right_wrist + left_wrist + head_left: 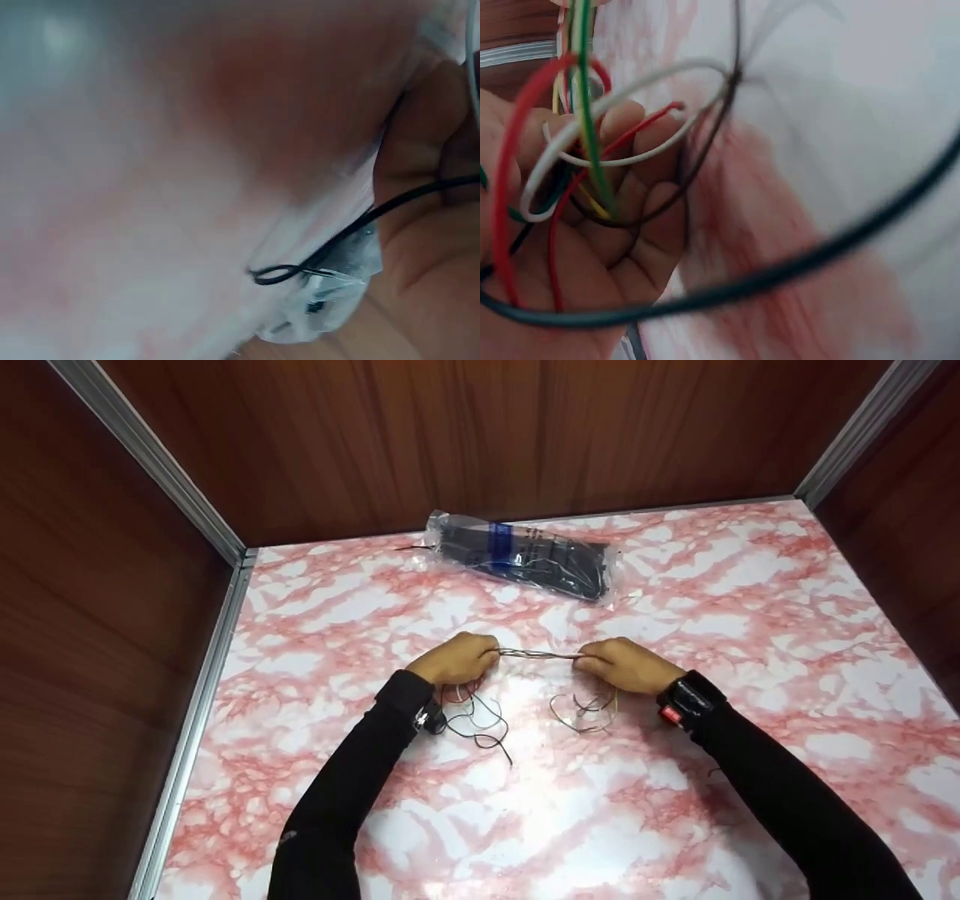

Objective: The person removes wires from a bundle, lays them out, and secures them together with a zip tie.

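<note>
My left hand (457, 658) and right hand (631, 664) grip a bundle of thin wires (536, 654), stretched level between them above the table. Loose wire ends (487, 727) curl below the left hand; others (585, 724) loop below the right. In the left wrist view, red, white, green-and-yellow and dark wires (727, 285) pass in front of the curled fingers (660, 217). The right wrist view is blurred; a black wire (349, 229) trails from the right hand (442, 247), whose fingertips are mostly out of frame.
A clear plastic bag (517, 555) with black contents and a blue label lies at the back of the red-and-white marbled table (525, 825). Brown wood-grain panels (487, 435) with metal edging enclose the back and both sides.
</note>
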Tool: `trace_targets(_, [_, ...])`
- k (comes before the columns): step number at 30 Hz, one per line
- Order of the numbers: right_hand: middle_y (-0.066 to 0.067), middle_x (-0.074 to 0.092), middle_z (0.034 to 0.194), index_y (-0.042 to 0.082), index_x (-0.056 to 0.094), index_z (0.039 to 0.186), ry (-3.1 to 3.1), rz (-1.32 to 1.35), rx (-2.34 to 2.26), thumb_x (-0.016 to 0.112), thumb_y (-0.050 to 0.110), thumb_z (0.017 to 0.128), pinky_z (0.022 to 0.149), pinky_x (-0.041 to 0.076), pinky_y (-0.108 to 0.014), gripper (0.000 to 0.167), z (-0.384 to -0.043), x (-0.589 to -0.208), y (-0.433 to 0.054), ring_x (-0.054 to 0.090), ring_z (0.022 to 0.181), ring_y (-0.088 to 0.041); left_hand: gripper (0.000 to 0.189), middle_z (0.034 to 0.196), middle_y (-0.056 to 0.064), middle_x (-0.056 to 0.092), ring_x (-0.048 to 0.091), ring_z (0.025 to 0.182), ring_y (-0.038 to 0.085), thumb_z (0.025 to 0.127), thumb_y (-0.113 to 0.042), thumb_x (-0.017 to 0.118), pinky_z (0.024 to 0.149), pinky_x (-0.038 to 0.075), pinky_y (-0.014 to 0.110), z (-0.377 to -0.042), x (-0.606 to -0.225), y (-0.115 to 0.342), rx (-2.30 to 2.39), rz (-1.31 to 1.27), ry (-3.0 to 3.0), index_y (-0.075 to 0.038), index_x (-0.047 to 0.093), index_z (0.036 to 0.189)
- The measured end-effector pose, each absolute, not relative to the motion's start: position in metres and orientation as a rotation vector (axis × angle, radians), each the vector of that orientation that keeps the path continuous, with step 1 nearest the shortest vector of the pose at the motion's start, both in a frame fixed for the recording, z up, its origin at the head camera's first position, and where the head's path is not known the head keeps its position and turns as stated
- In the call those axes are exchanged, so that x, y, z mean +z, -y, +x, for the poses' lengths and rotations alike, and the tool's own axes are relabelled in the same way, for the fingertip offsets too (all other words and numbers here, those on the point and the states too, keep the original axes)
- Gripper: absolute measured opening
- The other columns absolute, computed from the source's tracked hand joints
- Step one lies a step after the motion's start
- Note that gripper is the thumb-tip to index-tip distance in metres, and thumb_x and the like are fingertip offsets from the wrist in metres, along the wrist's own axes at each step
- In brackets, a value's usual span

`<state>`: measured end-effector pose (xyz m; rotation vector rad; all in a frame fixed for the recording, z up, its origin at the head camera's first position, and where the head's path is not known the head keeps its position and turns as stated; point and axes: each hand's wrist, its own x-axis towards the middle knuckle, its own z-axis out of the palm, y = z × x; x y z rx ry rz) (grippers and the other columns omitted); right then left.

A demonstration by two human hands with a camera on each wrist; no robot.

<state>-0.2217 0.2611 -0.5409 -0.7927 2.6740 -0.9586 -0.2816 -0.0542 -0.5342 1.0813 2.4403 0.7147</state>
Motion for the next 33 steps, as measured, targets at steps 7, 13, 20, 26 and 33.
trace_targets(7, [-0.024, 0.055, 0.068, 0.001, 0.070, 0.110, -2.377, -0.601, -1.322, 0.049, 0.020, 0.103, 0.047, 0.043, -0.024, 0.029, -0.223, -0.539, -0.276, 0.050, 0.050, -0.014, 0.019, 0.077, -0.004, 0.057, 0.054, 0.079, 0.021, 0.101, -0.025, 0.052, 0.077, 0.043, 0.034, -0.284, -0.540, 0.064, 0.573, 1.075, -2.584, -0.014, 0.063, 0.090])
trace_targets(13, [-0.010, 0.055, 0.068, 0.004, 0.071, 0.111, -2.444, -0.556, -1.213, 0.053, 0.015, 0.101, 0.047, 0.039, -0.023, 0.024, -0.222, -0.533, -0.286, 0.044, 0.052, -0.008, 0.019, 0.070, -0.002, 0.053, 0.054, 0.073, 0.020, 0.100, -0.023, 0.054, 0.072, 0.045, 0.037, -0.284, -0.542, 0.075, 0.499, 1.181, -2.687, -0.013, 0.061, 0.087])
trace_targets(20, [-0.005, 0.064, 0.075, 0.010, 0.073, 0.107, -2.699, -0.683, -1.001, 0.059, 0.010, 0.097, 0.050, 0.043, -0.024, 0.017, -0.229, -0.536, -0.305, 0.052, 0.056, -0.009, 0.014, 0.070, -0.002, 0.055, 0.054, 0.068, 0.017, 0.098, -0.022, 0.058, 0.068, 0.045, 0.035, -0.288, -0.544, 0.078, 0.607, 1.241, -2.705, -0.012, 0.064, 0.091])
trace_targets(26, [-0.004, 0.069, 0.081, 0.007, 0.069, 0.103, -2.822, -0.846, -0.922, 0.063, 0.004, 0.093, 0.052, 0.048, -0.029, 0.012, -0.232, -0.542, -0.315, 0.059, 0.060, -0.012, 0.011, 0.079, -0.002, 0.058, 0.054, 0.071, 0.017, 0.098, -0.028, 0.058, 0.064, 0.046, 0.034, -0.289, -0.545, 0.077, 0.616, 1.131, -2.731, -0.018, 0.055, 0.102])
trace_targets(33, [-0.005, 0.070, 0.088, 0.009, 0.075, 0.105, -2.949, -0.922, -0.842, 0.067, 0.001, 0.089, 0.068, 0.050, -0.036, 0.020, -0.234, -0.546, -0.328, 0.064, 0.079, -0.016, 0.007, 0.080, 0.000, 0.062, 0.056, 0.069, 0.017, 0.096, -0.021, 0.061, 0.060, 0.046, 0.032, -0.290, -0.544, 0.078, 0.509, 1.235, -2.720, -0.015, 0.059, 0.093])
